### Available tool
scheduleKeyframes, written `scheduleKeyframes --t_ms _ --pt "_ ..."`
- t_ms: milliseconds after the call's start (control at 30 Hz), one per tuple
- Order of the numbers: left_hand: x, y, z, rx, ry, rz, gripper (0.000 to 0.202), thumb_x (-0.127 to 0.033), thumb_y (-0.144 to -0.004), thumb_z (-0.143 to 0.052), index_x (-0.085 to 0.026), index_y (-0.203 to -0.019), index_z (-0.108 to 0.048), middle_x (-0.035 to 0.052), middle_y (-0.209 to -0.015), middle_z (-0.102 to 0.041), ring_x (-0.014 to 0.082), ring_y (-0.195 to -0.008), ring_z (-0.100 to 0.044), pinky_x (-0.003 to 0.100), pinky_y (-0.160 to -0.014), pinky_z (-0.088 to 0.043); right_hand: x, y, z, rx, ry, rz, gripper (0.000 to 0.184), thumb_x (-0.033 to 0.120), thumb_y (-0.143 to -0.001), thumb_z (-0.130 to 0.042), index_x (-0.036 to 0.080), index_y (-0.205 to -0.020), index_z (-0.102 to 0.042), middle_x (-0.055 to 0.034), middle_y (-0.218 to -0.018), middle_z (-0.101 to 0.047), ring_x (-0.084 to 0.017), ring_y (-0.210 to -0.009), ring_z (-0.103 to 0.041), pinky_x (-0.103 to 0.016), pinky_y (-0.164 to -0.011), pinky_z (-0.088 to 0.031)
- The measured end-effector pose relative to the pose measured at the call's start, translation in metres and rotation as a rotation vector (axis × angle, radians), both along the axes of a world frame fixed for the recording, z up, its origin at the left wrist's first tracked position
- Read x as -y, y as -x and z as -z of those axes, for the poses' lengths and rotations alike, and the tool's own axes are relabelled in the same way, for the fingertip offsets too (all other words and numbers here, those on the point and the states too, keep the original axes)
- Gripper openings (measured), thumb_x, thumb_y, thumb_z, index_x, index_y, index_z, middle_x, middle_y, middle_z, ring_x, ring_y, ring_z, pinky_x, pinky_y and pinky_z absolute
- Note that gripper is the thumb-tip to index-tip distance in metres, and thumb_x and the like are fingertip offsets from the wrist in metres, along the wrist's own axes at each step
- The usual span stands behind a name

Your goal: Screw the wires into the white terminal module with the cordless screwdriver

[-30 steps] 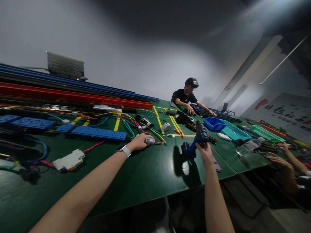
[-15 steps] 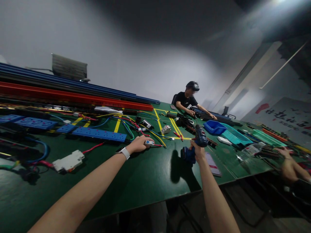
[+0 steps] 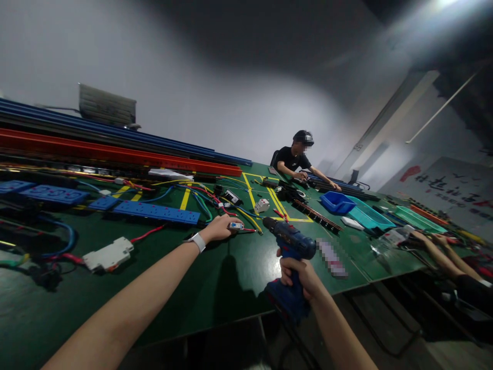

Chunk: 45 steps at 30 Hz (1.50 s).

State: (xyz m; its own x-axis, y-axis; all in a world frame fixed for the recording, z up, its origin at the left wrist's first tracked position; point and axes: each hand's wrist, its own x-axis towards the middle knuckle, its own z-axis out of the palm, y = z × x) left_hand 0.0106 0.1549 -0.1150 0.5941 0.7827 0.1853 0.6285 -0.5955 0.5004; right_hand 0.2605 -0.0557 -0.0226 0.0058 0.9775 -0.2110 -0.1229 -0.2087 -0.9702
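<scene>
Breaker in one hand, drill in the other, tool and part apart

The left hand (image 3: 219, 229) is gripping a small breaker (image 3: 236, 226) against the table (image 3: 192, 293), fingers closing round its near end, beside the power strip (image 3: 157, 211). A short red lead (image 3: 249, 230) is running from the breaker's far end, so one connection looks made; whether it is tight, I cannot tell. The right hand (image 3: 302, 272) is wrapping the drill's (image 3: 290, 241) handle, holding it over the table edge. Its nose is pointing towards the breaker side but not touching it, so no screw is being driven at this moment.

To the left, a larger breaker (image 3: 110, 255) is lying with red leads at both ends, seemingly wired. Another breaker (image 3: 262, 205) is sitting near the yellow tape (image 3: 251, 191), showing no clear lead; its wiring looks undone.
</scene>
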Motion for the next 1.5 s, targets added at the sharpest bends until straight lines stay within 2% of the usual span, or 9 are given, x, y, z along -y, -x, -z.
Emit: scheduleKeyframes --t_ms 233,433,600,900,1133,1367,1500 --pt "0.003 0.002 -0.003 -0.012 0.021 -0.011 0.050 -0.031 -0.083 -0.054 -0.036 -0.132 -0.063 0.0067 -0.107 -0.068 0.0261 -0.097 -0.064 0.034 -0.091 -0.046 0.011 0.012 -0.004 0.028 0.078 -0.055 0.032 0.025 -0.069 -0.068 0.017 -0.098 -0.057 0.0105 -0.050 -0.044 -0.007 -0.037 -0.037 -0.024 -0.045 -0.035" --pt "0.001 0.000 -0.008 0.001 0.018 0.054 0.048 -0.031 -0.081 -0.055 -0.039 -0.127 -0.064 0.0014 -0.114 -0.071 0.0263 -0.110 -0.060 0.035 -0.098 -0.043 0.010 0.014 -0.005 0.024 0.067 -0.026 0.032 0.026 -0.069 -0.068 0.017 -0.098 -0.057 0.0104 -0.050 -0.044 -0.007 -0.037 -0.037 -0.024 -0.045 -0.036" --pt "-0.003 0.001 -0.011 0.002 0.059 0.075 0.050 -0.031 -0.079 -0.056 -0.037 -0.128 -0.062 0.0002 -0.123 -0.068 0.0256 -0.114 -0.058 0.036 -0.102 -0.040 0.010 0.016 -0.003 0.036 0.044 0.014 0.033 0.027 -0.067 -0.069 0.019 -0.096 -0.057 0.0108 -0.049 -0.044 -0.006 -0.036 -0.035 -0.023 -0.044 -0.035" --pt "-0.006 -0.003 -0.008 -0.018 0.079 0.080 0.047 -0.028 -0.079 -0.054 -0.037 -0.124 -0.065 0.0010 -0.118 -0.070 0.0267 -0.113 -0.059 0.044 -0.108 -0.034 0.011 0.017 -0.004 0.056 0.048 -0.021 0.030 0.026 -0.068 -0.066 0.018 -0.096 -0.057 0.0104 -0.048 -0.045 -0.007 -0.036 -0.035 -0.024 -0.044 -0.034" --pt "-0.006 -0.003 -0.006 -0.014 0.066 0.082 0.047 -0.029 -0.079 -0.055 -0.036 -0.123 -0.065 0.0017 -0.117 -0.070 0.0266 -0.113 -0.060 0.042 -0.105 -0.034 0.009 0.019 -0.003 0.073 0.045 -0.061 0.029 0.026 -0.069 -0.067 0.019 -0.095 -0.057 0.0104 -0.048 -0.045 -0.008 -0.036 -0.036 -0.024 -0.044 -0.033" --pt "0.001 -0.010 -0.008 0.009 0.051 0.029 0.036 -0.048 -0.081 -0.061 -0.039 -0.115 -0.069 -0.0008 -0.114 -0.072 0.0277 -0.112 -0.060 0.041 -0.100 -0.035 0.008 0.019 -0.003 0.082 0.046 -0.060 0.029 0.024 -0.069 -0.066 0.019 -0.096 -0.057 0.0104 -0.049 -0.045 -0.008 -0.036 -0.037 -0.024 -0.044 -0.032" --pt "0.004 -0.010 -0.010 0.007 0.042 0.019 0.037 -0.048 -0.082 -0.060 -0.039 -0.117 -0.068 -0.0003 -0.114 -0.072 0.0273 -0.111 -0.061 0.039 -0.098 -0.036 0.007 0.018 -0.001 0.087 0.045 -0.064 0.030 0.028 -0.068 -0.068 0.019 -0.095 -0.057 0.0107 -0.049 -0.045 -0.008 -0.037 -0.038 -0.024 -0.044 -0.034"
